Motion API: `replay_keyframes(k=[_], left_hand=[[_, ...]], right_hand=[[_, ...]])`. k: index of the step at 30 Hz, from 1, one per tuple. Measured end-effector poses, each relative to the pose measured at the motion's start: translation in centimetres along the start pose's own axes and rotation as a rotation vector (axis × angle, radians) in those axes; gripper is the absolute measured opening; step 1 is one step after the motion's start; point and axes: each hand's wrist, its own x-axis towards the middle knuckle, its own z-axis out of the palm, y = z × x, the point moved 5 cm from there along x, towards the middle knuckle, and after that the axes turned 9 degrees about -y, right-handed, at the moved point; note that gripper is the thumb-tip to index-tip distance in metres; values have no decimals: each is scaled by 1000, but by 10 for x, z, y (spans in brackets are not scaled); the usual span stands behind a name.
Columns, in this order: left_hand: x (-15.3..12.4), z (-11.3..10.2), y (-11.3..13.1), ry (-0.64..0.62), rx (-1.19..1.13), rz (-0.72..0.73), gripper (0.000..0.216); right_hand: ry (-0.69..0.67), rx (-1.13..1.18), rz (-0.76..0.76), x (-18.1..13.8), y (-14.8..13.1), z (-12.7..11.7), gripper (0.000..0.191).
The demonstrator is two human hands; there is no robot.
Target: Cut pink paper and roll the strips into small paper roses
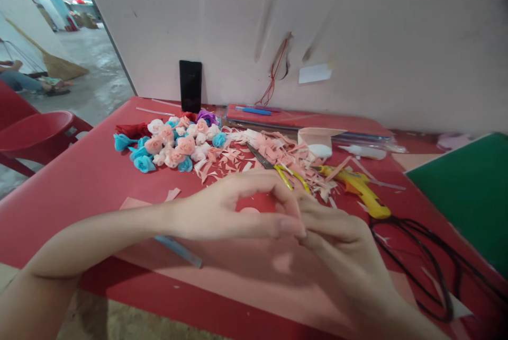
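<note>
My left hand (238,207) reaches in from the left with thumb and fingers pinched together. Its fingertips meet those of my right hand (337,234), which is also closed in a pinch. Whatever lies between the fingertips is too small and covered to make out; a pale pink edge shows there. Beneath both hands lies a large pink paper sheet (222,276), with a small pink scrap (282,261) on it. A light blue strip (178,251) rests below my left wrist. Just beyond my fingers are scissors with yellow handles (264,158) among pink paper cuttings (278,149).
Pink, white and blue paper flowers (170,144) are heaped at the back left, near an upright phone (191,86). A yellow glue gun (369,191) with looping black cable (432,255) lies right, beside a green board (468,197). A white wall (238,22) borders the red table (79,181).
</note>
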Motion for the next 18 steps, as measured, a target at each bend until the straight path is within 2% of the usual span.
replay_keyframes(k=[4,7,13,18], left_hand=[[0,-3,6,124,344,171,10],[-1,-4,6,152,395,223,6],[-2,-6,-1,181,265,271,3],[-4,-6,-8,261,237,333,6]], right_hand=[[55,-83,-97,0,-5,-1,21],[67,-76,-91,-1,-7,-1,21],[98,35,113,-5,-5,1,20],[128,284,344,-10,6,4,16]])
